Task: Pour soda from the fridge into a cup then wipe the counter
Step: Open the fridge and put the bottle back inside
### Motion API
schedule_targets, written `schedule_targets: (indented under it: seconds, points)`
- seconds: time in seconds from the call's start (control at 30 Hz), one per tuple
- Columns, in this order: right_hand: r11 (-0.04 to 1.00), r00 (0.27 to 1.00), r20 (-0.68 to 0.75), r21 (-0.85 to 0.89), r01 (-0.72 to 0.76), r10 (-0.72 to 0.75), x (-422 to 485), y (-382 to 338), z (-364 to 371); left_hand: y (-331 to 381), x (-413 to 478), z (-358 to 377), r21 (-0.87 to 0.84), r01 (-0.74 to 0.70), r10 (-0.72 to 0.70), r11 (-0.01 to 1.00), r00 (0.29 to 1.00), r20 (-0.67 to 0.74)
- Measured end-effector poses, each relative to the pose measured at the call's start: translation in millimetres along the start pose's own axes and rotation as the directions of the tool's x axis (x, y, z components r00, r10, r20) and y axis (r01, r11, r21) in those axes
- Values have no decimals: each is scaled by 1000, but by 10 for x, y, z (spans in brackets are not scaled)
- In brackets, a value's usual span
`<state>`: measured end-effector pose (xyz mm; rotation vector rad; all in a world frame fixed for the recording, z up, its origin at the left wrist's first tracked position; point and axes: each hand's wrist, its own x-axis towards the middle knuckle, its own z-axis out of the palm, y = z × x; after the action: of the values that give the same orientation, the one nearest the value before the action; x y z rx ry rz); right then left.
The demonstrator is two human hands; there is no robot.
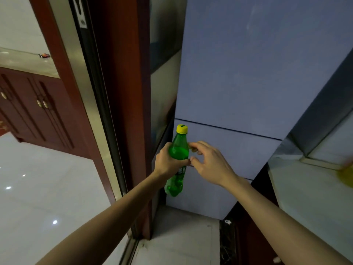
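Two hands meet at the soda bottle: the left hand wraps its fingers round the middle; the right hand has curled fingertips at its side, grip unclear.

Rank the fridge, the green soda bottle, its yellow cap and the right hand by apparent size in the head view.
1. fridge, by far the largest.
2. green soda bottle and right hand: they look alike, so unranked.
3. yellow cap, smallest.
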<state>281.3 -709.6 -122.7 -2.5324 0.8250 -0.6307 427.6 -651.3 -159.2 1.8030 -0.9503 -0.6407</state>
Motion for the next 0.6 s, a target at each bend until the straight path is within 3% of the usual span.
schedule_targets:
  seconds: [0.3,0.43,0.6]
  points:
    - [996,992,91,30,82,-84,1038,595,70,63,947,139,-66,108,-112,992,991,-70]
    - [978,973,127,108,180,-193,1485,883,56,89,1292,261,-130,134,-153,982,977,-148]
    - [967,929,270,110,231,-252,1984,1164,11,93,1619,418,-245,211,-264,946,943,-205]
